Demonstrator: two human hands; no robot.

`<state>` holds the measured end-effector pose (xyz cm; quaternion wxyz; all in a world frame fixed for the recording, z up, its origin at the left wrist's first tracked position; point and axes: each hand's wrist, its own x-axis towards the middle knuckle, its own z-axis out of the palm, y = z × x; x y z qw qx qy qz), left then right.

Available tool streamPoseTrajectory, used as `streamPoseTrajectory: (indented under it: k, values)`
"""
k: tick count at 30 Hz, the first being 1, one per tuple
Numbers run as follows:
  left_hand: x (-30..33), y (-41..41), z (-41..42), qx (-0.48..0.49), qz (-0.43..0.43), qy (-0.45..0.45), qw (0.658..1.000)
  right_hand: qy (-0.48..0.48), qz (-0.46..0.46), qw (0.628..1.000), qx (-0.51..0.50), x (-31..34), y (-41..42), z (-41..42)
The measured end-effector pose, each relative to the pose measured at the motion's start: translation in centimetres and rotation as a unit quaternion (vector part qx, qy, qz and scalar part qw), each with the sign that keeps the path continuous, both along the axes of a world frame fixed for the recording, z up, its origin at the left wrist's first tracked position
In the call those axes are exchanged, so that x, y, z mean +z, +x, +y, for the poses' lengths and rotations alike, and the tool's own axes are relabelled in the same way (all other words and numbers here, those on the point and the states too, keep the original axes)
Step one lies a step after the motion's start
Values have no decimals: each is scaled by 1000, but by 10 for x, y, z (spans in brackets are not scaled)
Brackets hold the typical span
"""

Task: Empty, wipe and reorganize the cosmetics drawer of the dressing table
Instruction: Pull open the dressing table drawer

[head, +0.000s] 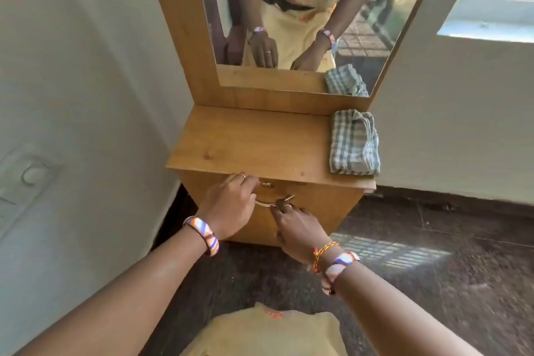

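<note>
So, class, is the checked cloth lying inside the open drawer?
No, the folded checked cloth lies on the right of the dressing table top, and the drawer looks closed.

1 head-worn view looks steeply down and forward, close above the dressing table [260,141] and mirror [303,23].

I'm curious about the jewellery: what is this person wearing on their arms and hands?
Both arms are bare, no sleeves. Left wrist: a bangle striped orange, white and purple. Right wrist: a similar bangle plus a red-and-yellow thread band. Each hand has a thin ring.
</note>
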<state>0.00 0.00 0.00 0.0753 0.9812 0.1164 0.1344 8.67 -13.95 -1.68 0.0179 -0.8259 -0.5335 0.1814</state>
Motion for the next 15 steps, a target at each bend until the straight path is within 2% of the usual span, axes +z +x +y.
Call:
streamPoseTrajectory:
  k: [3, 5, 8, 11, 15]
  values:
    - [-17, -2, -2, -10, -25, 19, 999, 15, -51, 998, -20, -18, -2, 5]
    - [-21, -5, -6, -5, -38, 44, 998, -7, -47, 998, -41, -27, -7, 8]
    - [-23, -14, -20, 17, 39, 32, 999, -5, -31, 994, -105, -36, -18, 13]
    - [-23, -19, -24, 19, 159, 96, 982, -2, -16, 989, -149, -36, -28, 22]
    - [-21, -29, -20, 30, 170, 110, 979, -5, -24, 986, -165, -33, -49, 16]
